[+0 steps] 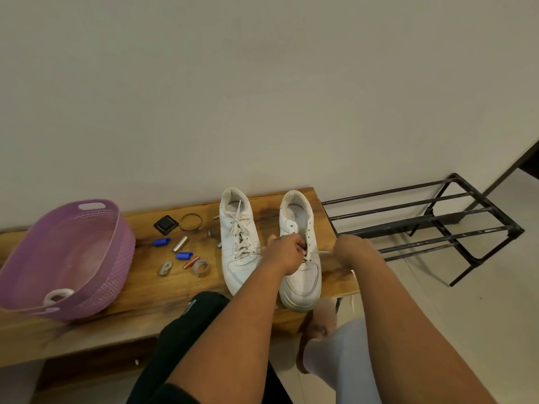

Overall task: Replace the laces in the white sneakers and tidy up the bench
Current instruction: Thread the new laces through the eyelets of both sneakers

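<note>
White leather sneaker point(300, 275) on wooden bench point(151, 290); left hand point(287, 253) fingers pinching flat lace point(320, 252), right hand point(354, 252) fingers unclear.

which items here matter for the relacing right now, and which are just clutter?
In use: right sneaker, its lace, left hand, right hand; left sneaker, already laced.

Lying about: purple basket, black square item, bracelet, two blue caps, battery, tape roll, shoe rack.

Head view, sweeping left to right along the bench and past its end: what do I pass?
Purple basket → small clutter such as the blue caps → laced sneaker → left hand → right hand → black shoe rack.
</note>
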